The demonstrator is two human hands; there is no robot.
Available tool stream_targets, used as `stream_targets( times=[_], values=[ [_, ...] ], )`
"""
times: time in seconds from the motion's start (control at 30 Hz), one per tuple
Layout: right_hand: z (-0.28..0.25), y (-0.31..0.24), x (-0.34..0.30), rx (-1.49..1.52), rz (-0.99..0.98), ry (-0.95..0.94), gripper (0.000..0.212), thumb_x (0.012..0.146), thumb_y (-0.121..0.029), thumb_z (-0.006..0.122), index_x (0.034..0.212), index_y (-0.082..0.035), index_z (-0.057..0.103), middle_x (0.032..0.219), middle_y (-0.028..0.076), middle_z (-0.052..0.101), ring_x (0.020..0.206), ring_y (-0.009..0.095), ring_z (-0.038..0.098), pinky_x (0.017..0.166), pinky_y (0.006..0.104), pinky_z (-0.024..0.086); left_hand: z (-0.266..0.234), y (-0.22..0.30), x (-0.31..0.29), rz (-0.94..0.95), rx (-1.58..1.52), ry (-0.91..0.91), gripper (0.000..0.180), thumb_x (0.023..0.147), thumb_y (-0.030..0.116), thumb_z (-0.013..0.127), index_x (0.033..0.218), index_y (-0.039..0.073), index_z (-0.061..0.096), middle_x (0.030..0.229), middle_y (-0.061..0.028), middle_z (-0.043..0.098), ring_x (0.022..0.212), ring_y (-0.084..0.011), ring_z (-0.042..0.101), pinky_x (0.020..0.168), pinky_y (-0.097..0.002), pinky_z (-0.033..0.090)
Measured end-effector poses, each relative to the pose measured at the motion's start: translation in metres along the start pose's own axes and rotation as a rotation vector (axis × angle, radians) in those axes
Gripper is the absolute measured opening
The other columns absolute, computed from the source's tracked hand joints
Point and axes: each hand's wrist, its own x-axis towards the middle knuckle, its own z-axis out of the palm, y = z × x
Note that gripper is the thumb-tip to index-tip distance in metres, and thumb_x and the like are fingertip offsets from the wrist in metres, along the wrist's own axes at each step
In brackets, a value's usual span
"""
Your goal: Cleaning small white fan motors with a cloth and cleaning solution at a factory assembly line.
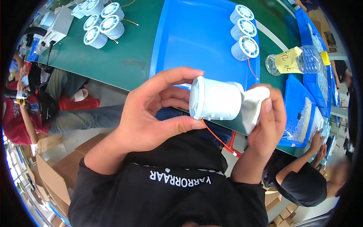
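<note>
- The left hand (145,111) grasps a pale blue-white cylindrical housing (221,100) from its left side, with the thumb at the lower edge and the other fingers bent around the top and behind.
- The housing is in the air, in front of the near edge of a large blue tray (189,38); its slotted end faces left, toward the palm.
- A thin red-orange wire (217,137) hangs from the housing's lower rim and ends in a small white connector.
- The right hand (267,123) has its fingers pinched on a folded white cloth (254,108), close by the housing's right end; whether cloth and housing touch, I cannot tell.
- Three similar housings (245,49) stand in a row along the tray's right side, slotted ends up.
- The tray rests on a green tabletop (140,41), where a cluster of more such housings (95,38) stands to the left.
- Right of the tray is a clear plastic bottle (312,58) with a yellow cap and a yellow note, near a smaller blue tray (293,130).
</note>
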Motion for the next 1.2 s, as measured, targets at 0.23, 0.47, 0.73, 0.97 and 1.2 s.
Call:
stream_targets(
  times=[0.23,0.47,0.73,0.97,1.2],
  values=[
    [0.022,0.015,-0.033,-0.296,-0.122,-0.024,0.027,0.098,-0.015,0.064,0.113,0.007,0.059,0.114,0.015,0.057,0.097,0.019,0.057,0.084,0.0289,0.046,0.005,-0.003,0.000,-0.083,-0.118,0.027,0.067,0.078,-0.004,0.081,0.138,0.000,0.053,0.137,-0.0138,0.057,0.111,-0.0208,0.065,0.093,-0.0342,0.057],
    [0.023,0.006,-0.018,0.114,0.251,-0.084,0.028,0.108,-0.026,0.049,0.110,-0.001,0.061,0.093,-0.001,0.059,0.079,0.002,0.049,0.067,0.0198,0.039,-0.007,-0.002,0.001,0.349,0.654,-0.142,0.074,0.080,-0.003,0.079,0.144,-0.007,0.041,0.142,-0.0241,0.054,0.121,-0.0288,0.063,0.097,-0.0375,0.054],
    [0.014,0.010,-0.023,-0.001,0.026,0.018,0.027,0.101,-0.020,0.060,0.108,0.005,0.062,0.109,0.012,0.060,0.095,0.015,0.056,0.083,0.0274,0.044,-0.005,-0.004,-0.008,0.003,0.058,-0.003,0.068,0.082,-0.003,0.079,0.142,0.000,0.048,0.141,-0.0152,0.054,0.112,-0.0239,0.066,0.096,-0.0357,0.055],
    [0.031,0.017,-0.034,-0.183,-0.014,-0.006,0.029,0.103,-0.024,0.057,0.112,0.004,0.062,0.100,0.009,0.062,0.088,0.015,0.056,0.076,0.0258,0.044,0.005,-0.005,-0.003,0.145,0.317,0.018,0.060,0.080,-0.006,0.077,0.136,0.000,0.055,0.138,-0.0215,0.057,0.112,-0.0262,0.067,0.092,-0.0361,0.058],
    [0.022,0.012,-0.023,-0.181,-0.048,-0.057,0.028,0.106,-0.025,0.052,0.108,0.002,0.060,0.098,0.008,0.060,0.079,0.011,0.055,0.066,0.0235,0.041,-0.007,0.007,0.009,0.300,0.619,-0.143,0.073,0.074,-0.005,0.081,0.141,0.005,0.053,0.139,-0.0224,0.056,0.123,-0.0332,0.062,0.098,-0.0390,0.053]
  ],
)
